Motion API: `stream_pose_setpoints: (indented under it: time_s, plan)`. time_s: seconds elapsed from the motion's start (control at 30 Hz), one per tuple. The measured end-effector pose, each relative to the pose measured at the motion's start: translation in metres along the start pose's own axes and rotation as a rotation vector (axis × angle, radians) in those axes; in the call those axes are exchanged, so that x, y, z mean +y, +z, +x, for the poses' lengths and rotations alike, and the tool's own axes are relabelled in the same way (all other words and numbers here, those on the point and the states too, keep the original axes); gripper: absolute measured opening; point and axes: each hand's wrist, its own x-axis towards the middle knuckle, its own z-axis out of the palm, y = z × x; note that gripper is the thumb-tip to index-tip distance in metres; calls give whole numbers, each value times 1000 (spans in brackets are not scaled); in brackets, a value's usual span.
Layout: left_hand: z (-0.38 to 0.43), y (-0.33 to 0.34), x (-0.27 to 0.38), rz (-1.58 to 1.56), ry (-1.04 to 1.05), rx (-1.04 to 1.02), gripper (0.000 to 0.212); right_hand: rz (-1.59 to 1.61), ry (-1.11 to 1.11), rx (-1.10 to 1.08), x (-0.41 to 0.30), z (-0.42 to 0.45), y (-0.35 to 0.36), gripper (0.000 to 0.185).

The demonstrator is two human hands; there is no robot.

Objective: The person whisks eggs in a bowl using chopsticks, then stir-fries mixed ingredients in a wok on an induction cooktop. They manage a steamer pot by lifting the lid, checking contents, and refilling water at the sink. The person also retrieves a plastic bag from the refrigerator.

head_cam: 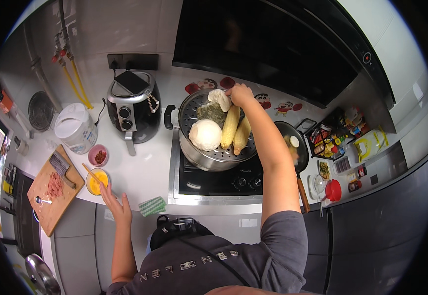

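Note:
My right hand [240, 95] reaches over the back rim of a steel steamer pot [210, 162]. Its fingertips are at the edge of a crumpled-looking white food piece [219, 99]; whether they grip it is unclear. On the perforated steamer tray [189, 115] lie a large round white bun [205, 135], a dark green leafy bundle [211, 113] and two corn cobs, one left [230, 127] and one right [241, 136]. My left hand [117, 206] has its fingers apart beside a glass bowl [94, 191] of beaten egg [101, 179]. Wooden chopsticks [90, 172] rest in that bowl.
A cutting board [48, 214] at left carries a cleaver [61, 167], sliced meat [55, 185] and a spoon [43, 200]. Behind stand a pink bowl [98, 155] and air fryer [134, 110]. Right of the pot is a frying pan [302, 147], its handle over the counter edge.

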Motion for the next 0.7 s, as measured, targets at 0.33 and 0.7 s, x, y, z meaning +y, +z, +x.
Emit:
stream_pose_setpoints:
  time_s: [0.33,0.7]
  plan:
    - [1,8,-3,-14,-31,-37,53,6,-155,483,-2,-14,-36,21]
    - [-3,14,-3,-51,-16,-76,54,-59,-138,562,-16,-64,-63,27]
